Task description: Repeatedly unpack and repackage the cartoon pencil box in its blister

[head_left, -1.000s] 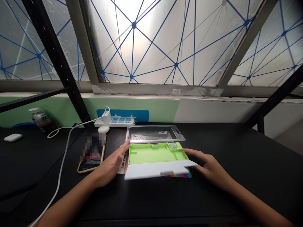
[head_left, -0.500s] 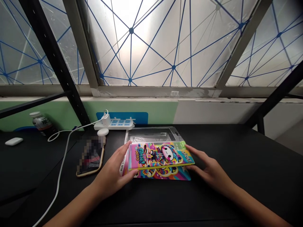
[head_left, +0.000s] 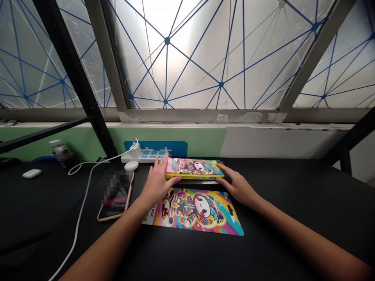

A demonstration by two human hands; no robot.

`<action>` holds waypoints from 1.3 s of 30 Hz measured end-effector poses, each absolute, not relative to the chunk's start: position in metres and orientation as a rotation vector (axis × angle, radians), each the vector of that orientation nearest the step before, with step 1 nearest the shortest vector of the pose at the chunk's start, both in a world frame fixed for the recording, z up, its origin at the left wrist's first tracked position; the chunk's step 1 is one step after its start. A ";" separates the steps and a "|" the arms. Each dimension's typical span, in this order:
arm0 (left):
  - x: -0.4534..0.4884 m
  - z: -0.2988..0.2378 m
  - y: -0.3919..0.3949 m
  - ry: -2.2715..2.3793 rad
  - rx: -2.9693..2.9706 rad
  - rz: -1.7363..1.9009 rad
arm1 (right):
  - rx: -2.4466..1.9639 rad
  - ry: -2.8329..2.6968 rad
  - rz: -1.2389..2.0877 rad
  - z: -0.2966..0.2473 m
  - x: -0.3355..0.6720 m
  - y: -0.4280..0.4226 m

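Note:
A colourful cartoon-printed pencil box (head_left: 195,168) with a yellow front edge is gripped at its two ends, at the back of the desk. My left hand (head_left: 159,179) holds its left end, thumb along the front edge and fingers over the far side. At the right end, my right hand (head_left: 234,183) pinches it between thumb and fingers. Beneath the box, the clear plastic tray (head_left: 202,182) is mostly hidden. Closer to me lies a flat printed backing card (head_left: 202,210) with a matching character and a hanger slot.
Left of my left arm lies a phone (head_left: 117,195). Behind it are a round white object (head_left: 131,166) and a power strip (head_left: 152,155). A white cable (head_left: 77,218) runs down the left side. A bottle (head_left: 63,150) and a white case (head_left: 32,173) stand farther left.
Both hands have carried the pencil box away from me, from above the backing card to over the plastic tray. The card is now uncovered. The view has shifted slightly.

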State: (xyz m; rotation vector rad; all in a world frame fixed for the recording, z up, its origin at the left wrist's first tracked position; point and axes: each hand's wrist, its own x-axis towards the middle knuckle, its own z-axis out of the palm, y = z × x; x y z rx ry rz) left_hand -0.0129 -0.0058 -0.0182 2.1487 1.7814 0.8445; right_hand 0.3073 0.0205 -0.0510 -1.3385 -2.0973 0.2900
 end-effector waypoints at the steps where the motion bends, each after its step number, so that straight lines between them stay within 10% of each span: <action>1: -0.013 -0.024 -0.006 1.796 2.164 0.786 | -1.352 -2.129 0.272 -0.056 0.308 0.021; 13: 0.008 -0.031 -0.015 1.926 2.604 0.516 | -1.189 -2.319 -0.324 -0.045 0.289 -0.009; 25: 0.038 -0.030 0.021 1.741 2.495 0.407 | -0.976 -2.821 0.667 -0.025 0.256 -0.062; 39: -0.004 -0.033 -0.006 1.842 2.457 0.337 | -1.500 -2.399 0.168 -0.036 0.282 -0.059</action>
